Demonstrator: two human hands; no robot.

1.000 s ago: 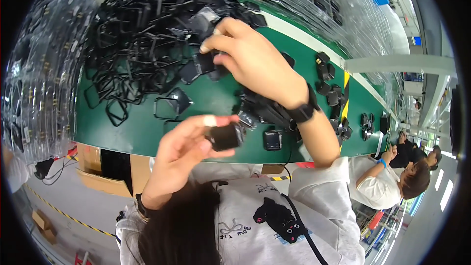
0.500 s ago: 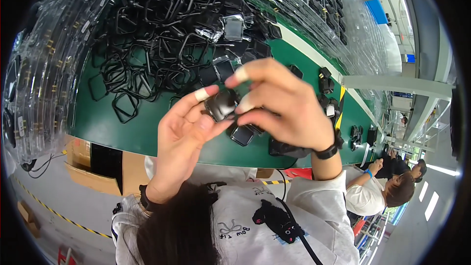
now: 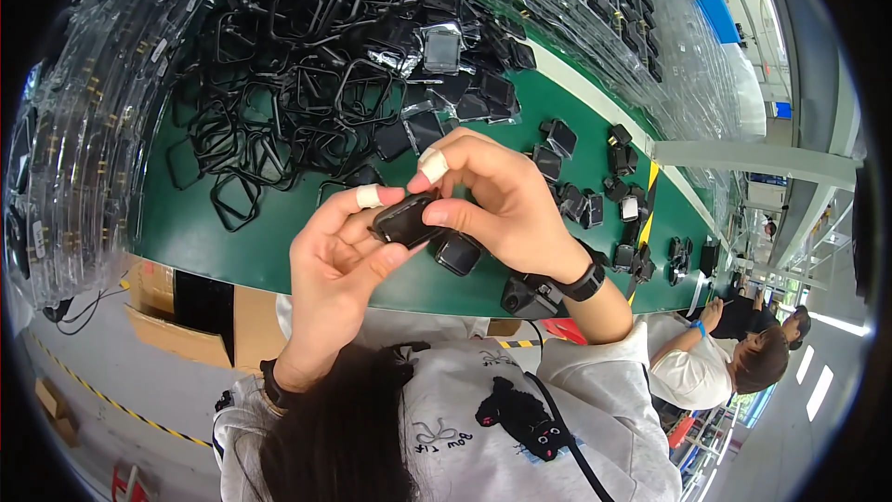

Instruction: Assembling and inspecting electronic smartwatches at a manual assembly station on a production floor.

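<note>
I see the green table (image 3: 214, 242) heaped with black square frames (image 3: 279, 84) and small black housings (image 3: 595, 204). Above its near edge, my left hand (image 3: 339, 256) and right hand (image 3: 502, 204) pinch one small black housing (image 3: 404, 220) together between taped fingertips. A loose pinch could drop it off the edge.

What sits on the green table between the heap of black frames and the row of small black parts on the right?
In the head view, loose black square panels lie on the green table between the frame heap and the small black parts.
</note>
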